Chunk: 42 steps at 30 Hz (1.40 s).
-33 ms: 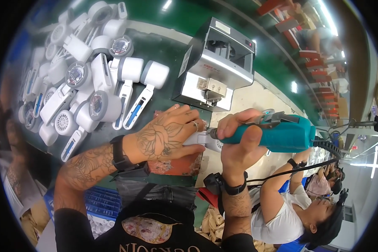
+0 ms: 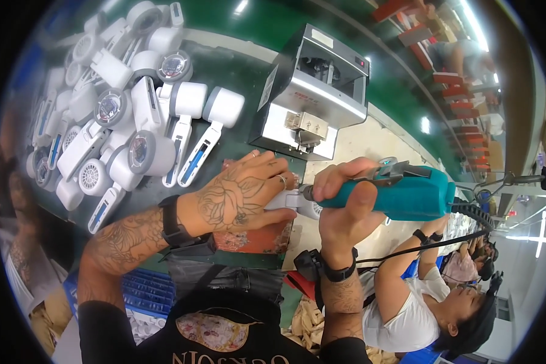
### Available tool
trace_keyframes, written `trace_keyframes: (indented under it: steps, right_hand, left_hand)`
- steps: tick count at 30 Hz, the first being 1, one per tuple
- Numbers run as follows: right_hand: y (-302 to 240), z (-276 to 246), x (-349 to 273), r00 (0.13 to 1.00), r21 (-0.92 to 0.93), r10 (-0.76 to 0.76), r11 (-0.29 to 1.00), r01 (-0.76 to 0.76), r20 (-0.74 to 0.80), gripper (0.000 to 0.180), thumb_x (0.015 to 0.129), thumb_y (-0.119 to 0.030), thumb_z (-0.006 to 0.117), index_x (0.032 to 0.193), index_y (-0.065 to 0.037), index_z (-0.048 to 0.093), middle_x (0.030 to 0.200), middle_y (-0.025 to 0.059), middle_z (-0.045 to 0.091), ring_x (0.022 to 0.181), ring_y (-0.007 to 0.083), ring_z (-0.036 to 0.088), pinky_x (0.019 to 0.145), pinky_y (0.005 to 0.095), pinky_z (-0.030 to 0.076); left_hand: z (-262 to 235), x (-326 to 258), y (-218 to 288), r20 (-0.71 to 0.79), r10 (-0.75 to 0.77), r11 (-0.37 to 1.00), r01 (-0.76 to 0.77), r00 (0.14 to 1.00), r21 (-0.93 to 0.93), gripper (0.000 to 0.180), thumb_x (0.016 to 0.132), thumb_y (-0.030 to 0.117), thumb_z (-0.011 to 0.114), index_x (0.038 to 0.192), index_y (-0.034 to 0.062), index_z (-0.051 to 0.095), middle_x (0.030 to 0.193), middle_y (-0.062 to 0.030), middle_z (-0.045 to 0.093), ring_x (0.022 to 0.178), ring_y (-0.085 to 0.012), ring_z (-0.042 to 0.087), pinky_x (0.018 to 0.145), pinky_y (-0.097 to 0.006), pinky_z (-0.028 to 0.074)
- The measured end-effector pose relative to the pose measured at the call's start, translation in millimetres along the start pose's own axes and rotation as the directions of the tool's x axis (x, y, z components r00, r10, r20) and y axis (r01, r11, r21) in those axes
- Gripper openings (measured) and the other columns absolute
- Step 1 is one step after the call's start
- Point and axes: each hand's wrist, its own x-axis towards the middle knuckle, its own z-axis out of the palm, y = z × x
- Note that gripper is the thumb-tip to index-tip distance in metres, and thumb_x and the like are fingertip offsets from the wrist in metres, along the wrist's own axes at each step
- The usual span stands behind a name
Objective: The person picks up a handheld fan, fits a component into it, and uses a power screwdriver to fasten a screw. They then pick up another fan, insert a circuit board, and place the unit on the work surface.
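My left hand presses down on a white handheld fan, its fingers wrapped round the body and hiding most of it. Beneath that hand lies a worn red block. A teal electric screwdriver is gripped in my right hand, held almost level. Its tip end points left and meets the fan near the joint beside my left fingers; the exact contact point is hidden. A coiled cord runs from the screwdriver's back end.
A big heap of white handheld fans fills the bench's left side. Ahead stands a grey-and-black screw feeder. A blue crate sits low at left. To my right, a co-worker in a white shirt sits close by.
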Motion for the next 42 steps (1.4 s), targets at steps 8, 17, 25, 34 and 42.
trace_keyframes:
  steps: [8,17,25,34,42]
  right_hand:
    - [6,0,4,0.998,0.061,-0.002,0.998,-0.002,0.061,0.043,0.096,-0.043,0.065,0.09,-0.004,0.048,0.062,0.0064,0.048,0.051,0.0182,0.049,0.048,0.0322,0.042]
    - [-3,3,18,0.998,0.0,-0.055,0.999,0.055,0.038,0.044,0.099,-0.041,0.061,0.106,0.002,0.055,0.065,0.0059,0.051,0.056,0.0176,0.053,0.054,0.0319,0.045]
    - [17,27,55,0.99,0.017,-0.143,0.99,0.143,0.015,0.036,0.101,-0.033,0.06,0.096,0.002,0.052,0.068,0.0068,0.052,0.061,0.0189,0.054,0.058,0.0323,0.046]
    - [-12,9,18,0.998,0.037,-0.066,0.997,0.066,-0.02,0.042,0.1,-0.041,0.057,0.105,0.001,0.054,0.065,0.0055,0.049,0.053,0.0171,0.048,0.053,0.0314,0.043]
    - [-24,-3,-22,0.999,-0.074,-0.049,0.996,0.049,-0.004,0.061,0.094,-0.059,0.06,0.107,-0.001,0.051,0.062,0.0038,0.047,0.048,0.015,0.046,0.046,0.0301,0.039]
  left_hand:
    - [0,2,2,-0.021,-0.001,0.999,0.002,1.0,0.046,0.041,0.085,0.036,0.072,0.109,0.0045,0.06,0.105,-0.0115,0.054,0.105,-0.0312,0.055,0.097,-0.05,0.045]
    - [-3,3,2,-0.012,0.011,1.0,-0.011,1.0,-0.007,0.039,0.083,0.035,0.072,0.105,0.0034,0.063,0.102,-0.0119,0.055,0.101,-0.0307,0.055,0.092,-0.044,0.045]
    - [-6,0,2,-0.018,0.03,0.999,-0.03,0.999,-0.013,0.034,0.083,0.028,0.065,0.105,0.0017,0.064,0.104,-0.015,0.057,0.104,-0.033,0.057,0.096,-0.045,0.044]
    - [-4,3,-3,-0.044,0.06,0.998,-0.061,0.997,-0.015,0.032,0.083,0.026,0.066,0.104,0.0023,0.062,0.104,-0.0128,0.056,0.101,-0.032,0.056,0.095,-0.046,0.044]
    - [-6,4,0,-0.005,0.018,0.999,-0.019,1.0,-0.047,0.031,0.082,0.024,0.068,0.103,0.0021,0.061,0.103,-0.0103,0.055,0.102,-0.0295,0.056,0.097,-0.045,0.044]
